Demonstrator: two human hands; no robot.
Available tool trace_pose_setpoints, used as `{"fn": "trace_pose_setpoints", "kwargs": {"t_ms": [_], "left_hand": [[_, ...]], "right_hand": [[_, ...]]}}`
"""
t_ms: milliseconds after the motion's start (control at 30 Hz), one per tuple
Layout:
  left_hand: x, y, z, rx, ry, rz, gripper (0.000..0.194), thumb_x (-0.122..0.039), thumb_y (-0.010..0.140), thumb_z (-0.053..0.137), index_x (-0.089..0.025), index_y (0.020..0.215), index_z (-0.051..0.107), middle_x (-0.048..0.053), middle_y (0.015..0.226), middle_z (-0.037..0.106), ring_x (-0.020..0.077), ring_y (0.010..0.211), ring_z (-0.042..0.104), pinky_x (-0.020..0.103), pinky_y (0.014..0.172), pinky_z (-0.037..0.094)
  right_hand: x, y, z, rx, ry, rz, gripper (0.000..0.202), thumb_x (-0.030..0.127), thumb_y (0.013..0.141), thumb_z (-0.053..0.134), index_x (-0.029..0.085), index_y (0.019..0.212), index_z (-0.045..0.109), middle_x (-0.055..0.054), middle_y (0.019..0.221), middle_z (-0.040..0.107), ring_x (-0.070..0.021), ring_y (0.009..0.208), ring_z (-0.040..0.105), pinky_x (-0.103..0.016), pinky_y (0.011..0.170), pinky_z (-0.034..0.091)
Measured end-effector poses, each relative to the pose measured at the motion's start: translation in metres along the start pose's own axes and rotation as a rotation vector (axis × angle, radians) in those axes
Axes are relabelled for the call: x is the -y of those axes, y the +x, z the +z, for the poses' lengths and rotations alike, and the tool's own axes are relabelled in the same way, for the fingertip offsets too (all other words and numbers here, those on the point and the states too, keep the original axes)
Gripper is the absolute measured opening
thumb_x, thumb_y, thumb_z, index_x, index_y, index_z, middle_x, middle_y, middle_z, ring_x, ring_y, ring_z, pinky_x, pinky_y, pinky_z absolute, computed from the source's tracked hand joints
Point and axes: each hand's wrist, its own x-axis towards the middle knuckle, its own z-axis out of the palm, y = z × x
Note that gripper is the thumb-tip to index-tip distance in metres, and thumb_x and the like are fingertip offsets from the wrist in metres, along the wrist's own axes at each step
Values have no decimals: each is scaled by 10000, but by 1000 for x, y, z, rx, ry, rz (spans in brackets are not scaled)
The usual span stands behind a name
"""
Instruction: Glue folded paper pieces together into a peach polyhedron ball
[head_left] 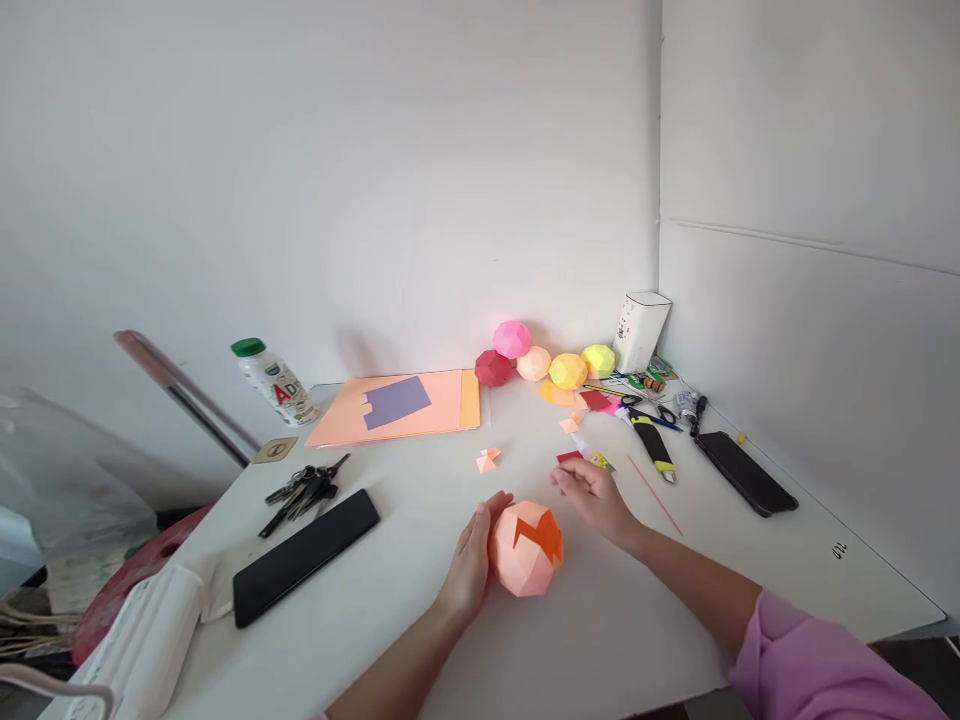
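A peach-coloured faceted paper ball (pixel 521 572) rests on the table with a jagged opening at its upper right, showing a deeper orange inside. My left hand (pixel 472 560) is wrapped around the ball's left side, thumb and fingers against it. To the right of the ball and apart from it, my right hand (pixel 596 495) has its fingers curled together; whatever may be between them is hidden. Just beyond that hand lie a dark red paper scrap (pixel 569 456) and a small yellow packet (pixel 601 461). Two small folded peach paper pieces (pixel 488 460) lie farther back.
Several finished paper balls (pixel 568 371) stand along the wall. Peach sheets (pixel 337 420) lie at the back left, near a bottle (pixel 277 385). Keys (pixel 304 490) and a black phone (pixel 306 558) are at left. A utility knife (pixel 654 450), scissors (pixel 664 411) and black case (pixel 745 473) sit right.
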Motion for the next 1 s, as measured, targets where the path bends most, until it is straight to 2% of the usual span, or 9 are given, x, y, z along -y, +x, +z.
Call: {"fn": "trace_pose_setpoints", "kwargs": {"t_ms": [100, 200, 267, 400, 500, 600, 800, 900, 1000], "left_hand": [[-3, 0, 1, -7, -60, -46, 595, -612, 907, 315, -214, 1310, 497, 71, 1451, 441, 276, 1339, 390, 401, 1066, 365], [-6, -2, 3, -10, -58, -65, 599, -613, 906, 317, -208, 1313, 488, 78, 1441, 450, 277, 1323, 407, 409, 1063, 357], [-6, -2, 3, -5, -39, -66, 599, -616, 904, 316, -211, 1311, 489, 74, 1449, 440, 276, 1323, 405, 410, 1065, 351], [-3, -2, 2, 21, -12, -56, 610, -627, 900, 307, -220, 1320, 482, 75, 1442, 448, 285, 1328, 398, 417, 1054, 359], [-3, -1, 1, 14, -3, -71, 619, -628, 902, 290, -208, 1310, 489, 80, 1431, 461, 278, 1325, 403, 408, 1063, 345], [-6, -2, 2, 11, 1, -93, 606, -626, 900, 300, -209, 1288, 506, 77, 1415, 477, 267, 1314, 417, 391, 1063, 343], [-12, -5, 3, 6, 7, -119, 623, -654, 874, 322, -206, 1257, 524, 93, 1347, 540, 301, 1238, 494, 404, 995, 397], [-14, -5, 2, 6, -8, -125, 630, -658, 871, 323, -194, 1249, 520, 103, 1319, 558, 298, 1213, 511, 403, 986, 399], [-14, -4, 2, 8, -20, -136, 628, -650, 873, 325, -177, 1235, 525, 113, 1304, 565, 295, 1199, 518, 401, 983, 399]], "right_hand": [[-8, 38, 18, 83, -106, -88, 246, 318, 898, 488, 188, 1057, 622, -110, 1116, 641, -214, 1022, 594, -359, 843, 492], [-13, 76, 45, 247, -232, -201, 324, 298, 832, 608, 199, 1140, 636, -122, 1370, 501, -269, 1313, 382, -424, 1060, 331], [-15, 93, 63, 383, -316, -270, 358, 312, 779, 684, 231, 1126, 658, -86, 1402, 483, -279, 1345, 339, -416, 1093, 280], [-20, 99, 79, 522, -484, -311, 202, 271, 805, 657, 233, 998, 699, -56, 1257, 596, -222, 1221, 471, -346, 1034, 338], [-26, 87, 68, 479, -618, -242, 206, 184, 893, 499, 205, 973, 688, -74, 1167, 625, -208, 1158, 502, -354, 998, 359], [-29, 80, 42, 401, -753, -96, 192, 177, 891, 500, 163, 943, 684, -110, 1118, 627, -238, 1105, 531, -382, 954, 398], [-30, 117, -11, 208, -957, 314, 300, 304, 924, 550, 163, 1189, 549, -90, 1199, 577, -214, 1006, 607, -417, 844, 526], [-31, 134, -17, 264, -968, 447, 303, 303, 922, 553, 159, 1189, 548, -90, 1193, 580, -213, 1001, 609, -415, 838, 529], [-28, 136, -7, 365, -943, 460, 288, 302, 927, 545, 168, 1181, 555, -90, 1198, 579, -209, 1002, 608, -410, 843, 527]]}}
